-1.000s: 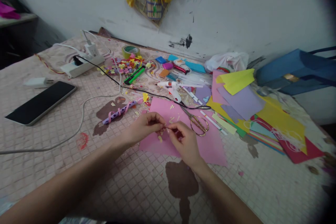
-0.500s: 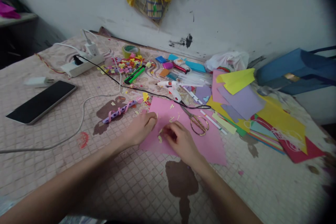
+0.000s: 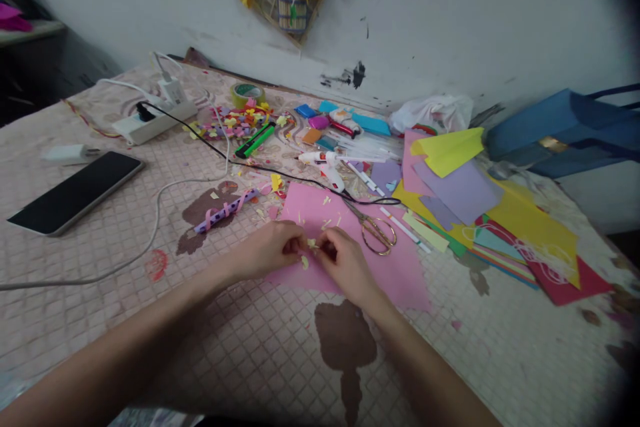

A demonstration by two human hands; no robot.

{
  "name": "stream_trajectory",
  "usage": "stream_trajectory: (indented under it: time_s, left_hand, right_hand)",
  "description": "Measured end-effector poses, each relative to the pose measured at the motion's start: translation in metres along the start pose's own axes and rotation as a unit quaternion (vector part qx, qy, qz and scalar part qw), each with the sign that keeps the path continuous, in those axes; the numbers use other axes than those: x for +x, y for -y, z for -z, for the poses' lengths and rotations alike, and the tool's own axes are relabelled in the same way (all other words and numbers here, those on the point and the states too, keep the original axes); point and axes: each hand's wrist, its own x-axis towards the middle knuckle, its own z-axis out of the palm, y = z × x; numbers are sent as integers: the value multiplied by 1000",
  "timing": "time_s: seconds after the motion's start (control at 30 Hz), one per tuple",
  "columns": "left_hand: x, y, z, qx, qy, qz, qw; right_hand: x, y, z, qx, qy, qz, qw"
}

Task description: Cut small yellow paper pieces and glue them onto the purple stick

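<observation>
Between my fingertips, above a pink paper sheet (image 3: 395,280), is a small pale yellow paper piece (image 3: 312,243), perhaps a flower cut-out. My left hand (image 3: 273,247) pinches it from one side, and my right hand (image 3: 345,260) pinches it from the other. A loose curved yellow scrap (image 3: 305,262) lies on the sheet just below my hands, with several thin yellow slivers (image 3: 327,222) beyond them. Gold-handled scissors (image 3: 379,235) rest on the sheet to the right of my right hand. Left of my left hand lies a purple spotted paper tube (image 3: 225,212) wound with a pink strip.
A glue gun (image 3: 325,167) with a black cord lies behind the sheet. Further back are a green cutter (image 3: 255,141), a pile of paper flowers (image 3: 235,121) and tape (image 3: 249,93). A phone (image 3: 80,192) and power strip (image 3: 155,121) sit left; coloured papers (image 3: 460,187) spread right.
My left hand has come right and slightly down to meet my right hand. The yellow piece now shows between both hands' fingertips. The camera view has shifted slightly.
</observation>
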Motion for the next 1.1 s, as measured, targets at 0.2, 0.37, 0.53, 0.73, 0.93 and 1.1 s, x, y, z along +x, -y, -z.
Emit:
stream_trajectory:
  time_s: [0.2, 0.37, 0.53, 0.73, 0.93, 1.1]
  left_hand:
    - [1, 0, -6, 17, 13, -52, 998]
    - [3, 7, -10, 15, 4, -74, 997]
    - [4, 8, -11, 14, -5, -78, 997]
    - [5, 6, -12, -5, -23, -50, 998]
    - [6, 1, -3, -96, -78, 16, 992]
    - [8, 1, -5, -171, -92, 30, 981]
  right_hand:
    - [0, -2, 3, 50, 0, -26, 998]
    - [0, -3, 4, 73, 11, -46, 996]
    - [0, -7, 5, 115, 17, -64, 991]
    - [1, -7, 6, 131, -3, -75, 988]
    - [1, -5, 9, 70, -39, -44, 996]
    - [0, -2, 8, 74, -28, -33, 996]
